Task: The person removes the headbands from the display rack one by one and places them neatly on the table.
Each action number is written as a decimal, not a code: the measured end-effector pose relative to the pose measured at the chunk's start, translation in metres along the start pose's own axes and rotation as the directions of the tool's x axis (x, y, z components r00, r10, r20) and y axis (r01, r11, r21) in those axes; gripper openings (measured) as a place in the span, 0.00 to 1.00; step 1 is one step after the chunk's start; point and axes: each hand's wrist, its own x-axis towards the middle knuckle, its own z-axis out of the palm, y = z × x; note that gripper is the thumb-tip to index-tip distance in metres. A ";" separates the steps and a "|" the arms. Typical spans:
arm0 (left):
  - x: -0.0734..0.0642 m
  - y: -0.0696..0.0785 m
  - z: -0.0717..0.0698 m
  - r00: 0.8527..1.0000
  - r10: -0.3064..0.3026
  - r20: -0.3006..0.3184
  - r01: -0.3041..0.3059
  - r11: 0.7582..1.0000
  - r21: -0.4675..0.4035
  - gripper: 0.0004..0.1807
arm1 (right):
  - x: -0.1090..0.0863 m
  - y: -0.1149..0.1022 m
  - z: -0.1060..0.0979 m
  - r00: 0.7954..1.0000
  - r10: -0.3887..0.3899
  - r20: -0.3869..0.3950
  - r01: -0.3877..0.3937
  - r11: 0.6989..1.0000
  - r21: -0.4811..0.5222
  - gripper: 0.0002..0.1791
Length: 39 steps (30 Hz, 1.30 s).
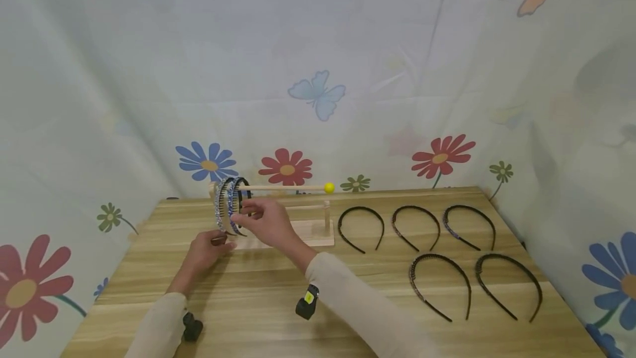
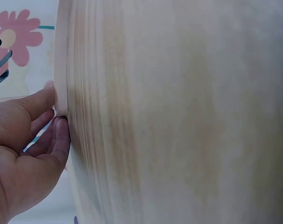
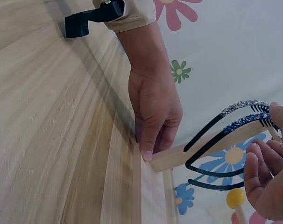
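Note:
A wooden headband stand (image 1: 318,229) with a base and a long upper rod stands on the table. Two glittery headbands hang at the rod's left end, a silver one (image 3: 235,108) outermost and a blue one (image 3: 246,122) beside it. My right hand (image 1: 270,224) pinches the blue headband with its thumb at the glittered part; some fingertips are hidden behind the band. Down at the base's left front corner, my left hand (image 1: 202,253) grips the wood between thumb and fingers, as the left wrist view also shows at the base's end (image 2: 61,100).
Several dark headbands lie on the right of the wood-grain table (image 1: 248,308), among them a plain-looking one (image 1: 361,209) nearest the stand. A yellow ball (image 1: 329,188) caps the rod's right end. A flower-printed cloth (image 1: 377,70) hangs behind the table.

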 end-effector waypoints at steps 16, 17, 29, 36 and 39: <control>-0.002 0.001 0.001 1.000 0.001 -0.001 -0.001 1.000 -0.009 0.26 | 0.002 -0.004 0.020 0.996 0.057 -0.068 -0.052 0.996 0.073 0.19; -0.002 0.000 0.001 1.000 0.002 -0.002 -0.002 1.000 -0.011 0.25 | 0.002 -0.004 0.020 0.996 0.054 -0.070 -0.050 0.996 0.070 0.18; -0.001 0.000 0.000 1.000 0.000 -0.006 0.000 1.000 -0.020 0.25 | 0.002 0.001 0.015 0.994 0.044 -0.104 -0.040 0.999 0.034 0.10; -0.003 0.002 0.001 1.000 0.002 -0.012 -0.003 1.000 -0.021 0.24 | -0.003 -0.003 0.004 0.993 0.018 -0.112 -0.022 0.999 -0.031 0.13; -0.003 0.004 0.001 1.000 0.004 -0.011 -0.004 1.000 -0.020 0.24 | -0.004 -0.005 -0.002 0.992 0.022 -0.121 -0.028 0.999 -0.047 0.15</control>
